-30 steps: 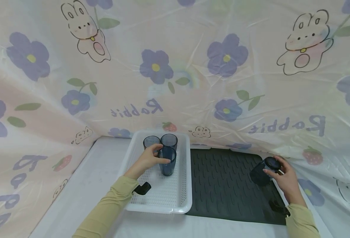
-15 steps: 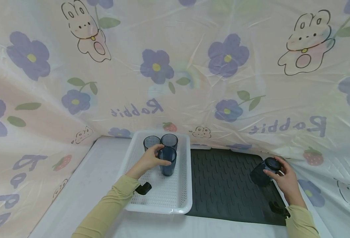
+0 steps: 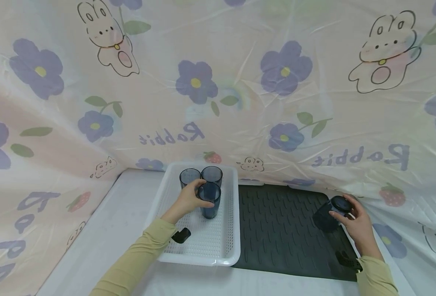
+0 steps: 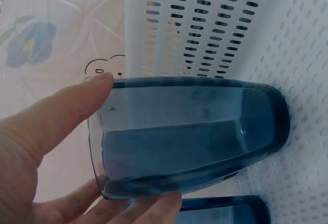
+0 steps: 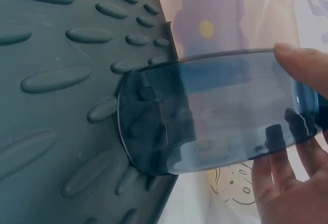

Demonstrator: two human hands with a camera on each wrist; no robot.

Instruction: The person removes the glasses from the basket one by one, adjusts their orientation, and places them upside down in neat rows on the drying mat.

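In the head view my left hand (image 3: 186, 200) grips a blue-tinted drinking glass (image 3: 210, 210) near its rim. This glass stands upright in the white perforated basket (image 3: 237, 230), its base against the basket floor in the left wrist view. Two similar glasses stand behind it, one at the back left (image 3: 189, 175) and another at the back right (image 3: 212, 173). My right hand (image 3: 358, 224) holds a matching glass (image 3: 324, 216) upside down near its base. In the right wrist view, that glass's rim (image 5: 123, 121) meets the ridged black mat (image 5: 56, 80); firm contact cannot be confirmed.
Immediately right of the basket lies the black mat (image 3: 277, 230), on a white-covered table (image 3: 129, 197). A patterned plastic curtain (image 3: 233, 123) hangs behind and along the sides, close to the mat's back and right edges. Each wrist wears a black band.
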